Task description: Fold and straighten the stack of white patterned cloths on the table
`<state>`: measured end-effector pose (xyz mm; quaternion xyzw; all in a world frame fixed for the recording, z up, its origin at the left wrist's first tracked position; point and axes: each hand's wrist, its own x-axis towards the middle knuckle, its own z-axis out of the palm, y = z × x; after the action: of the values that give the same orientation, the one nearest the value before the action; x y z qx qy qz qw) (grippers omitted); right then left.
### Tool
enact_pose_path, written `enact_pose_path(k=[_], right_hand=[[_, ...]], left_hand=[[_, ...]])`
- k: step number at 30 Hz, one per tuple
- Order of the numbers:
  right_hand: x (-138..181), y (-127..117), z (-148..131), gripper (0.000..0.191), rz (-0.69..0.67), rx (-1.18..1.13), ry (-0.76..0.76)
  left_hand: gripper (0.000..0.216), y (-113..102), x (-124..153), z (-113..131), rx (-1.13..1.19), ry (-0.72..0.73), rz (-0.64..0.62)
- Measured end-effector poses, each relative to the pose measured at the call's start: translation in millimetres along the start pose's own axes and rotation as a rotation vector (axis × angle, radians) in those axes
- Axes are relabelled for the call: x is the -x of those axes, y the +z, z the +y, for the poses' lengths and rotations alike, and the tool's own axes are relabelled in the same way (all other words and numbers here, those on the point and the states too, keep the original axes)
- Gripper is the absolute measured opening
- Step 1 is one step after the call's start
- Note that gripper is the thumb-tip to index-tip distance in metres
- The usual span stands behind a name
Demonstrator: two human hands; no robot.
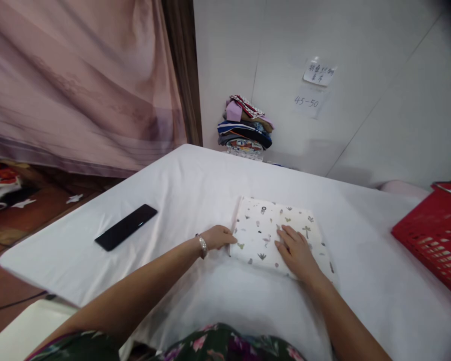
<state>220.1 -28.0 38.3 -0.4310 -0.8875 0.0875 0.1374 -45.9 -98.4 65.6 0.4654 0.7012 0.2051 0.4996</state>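
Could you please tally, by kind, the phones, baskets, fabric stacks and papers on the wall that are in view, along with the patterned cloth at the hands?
Patterned cloth: 1
Black phone: 1
Red basket: 1
Fabric stack: 1
Handwritten papers: 2 (upper paper, lower paper)
Total: 6

black phone (127,227), lying flat on the white-covered table (195,185), left side; red basket (426,233), far right, partly cropped; stacked folded fabrics (245,129), by the far edge; pink curtain (86,95), upper left; two paper notes (319,73), on the pale wall (229,50), the lower marked "45-50".
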Motion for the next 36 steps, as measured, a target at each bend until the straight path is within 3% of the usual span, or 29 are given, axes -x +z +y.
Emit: enact_pose_path(k=[5, 9, 11, 14, 18, 20, 24, 30, 36], right_hand=[[0, 2, 1, 0.042, -0.001, 0.02, -0.008], [-2, 0, -5, 0.042, 0.002, 0.032, -0.003], [-3, -2, -9, 0.041, 0.01, 0.035, -0.001], [-3, -6, -14, 0.039, 0.02, 0.03, 0.002], [-4, -15, -17, 0.043, -0.08, 0.0, 0.005], [-9, -20, -12, 0.048, -0.14, -0.008, 0.008], [-28, -23, 13, 0.058, -0.12, 0.051, 0.035], [-46, -6, 60, 0.065, -0.144, 0.107, 0.203], [-46, 1, 88, 0.056, -0.009, -0.107, 0.255]], left_hand=[[0.021, 6, -2, -6, -0.142, 0.081, 0.189], [0.032, 16, 0, 8, -0.358, 0.332, 0.493], [0.042, 26, -1, 19, -0.489, 0.504, 0.553], [0.056, 39, -8, 35, -0.685, 0.591, 0.476], [0.071, 41, -22, 41, -0.778, 0.387, 0.318], [0.075, 39, -28, 39, -0.795, 0.367, 0.302], [0.079, 37, -37, 30, -0.816, 0.394, 0.318], [0.077, 39, -48, 19, -0.787, 0.413, 0.331], [0.068, 30, -43, 29, -0.622, 0.397, 0.307]])
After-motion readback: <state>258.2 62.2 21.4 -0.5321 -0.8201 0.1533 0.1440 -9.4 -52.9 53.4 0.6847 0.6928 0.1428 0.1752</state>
